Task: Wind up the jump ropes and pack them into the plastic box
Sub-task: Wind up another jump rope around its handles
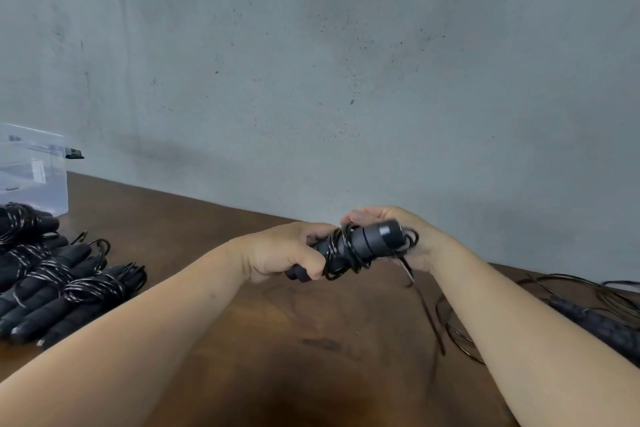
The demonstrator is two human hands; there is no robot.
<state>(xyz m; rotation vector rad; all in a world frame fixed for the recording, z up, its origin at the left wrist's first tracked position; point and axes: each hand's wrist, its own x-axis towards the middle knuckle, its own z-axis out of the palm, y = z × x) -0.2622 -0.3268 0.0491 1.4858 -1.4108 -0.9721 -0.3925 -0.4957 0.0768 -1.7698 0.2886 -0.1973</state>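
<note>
My left hand (287,251) grips the lower end of a black jump rope's paired handles (363,243), held above the brown table (277,322). Black cord is wrapped several times around the handles. My right hand (408,236) cups the upper end of the handles from behind, fingers curled over cord and handle. A loose tail of cord (429,315) hangs from the bundle down to the table. At the far left stands the clear plastic box (31,177), and in front of it lies a pile of wound jump ropes (59,281).
An unwound jump rope (595,312) with a black textured handle and loose cord loops lies on the table at the right, partly behind my right forearm. A grey concrete wall (346,62) rises directly behind the table's far edge.
</note>
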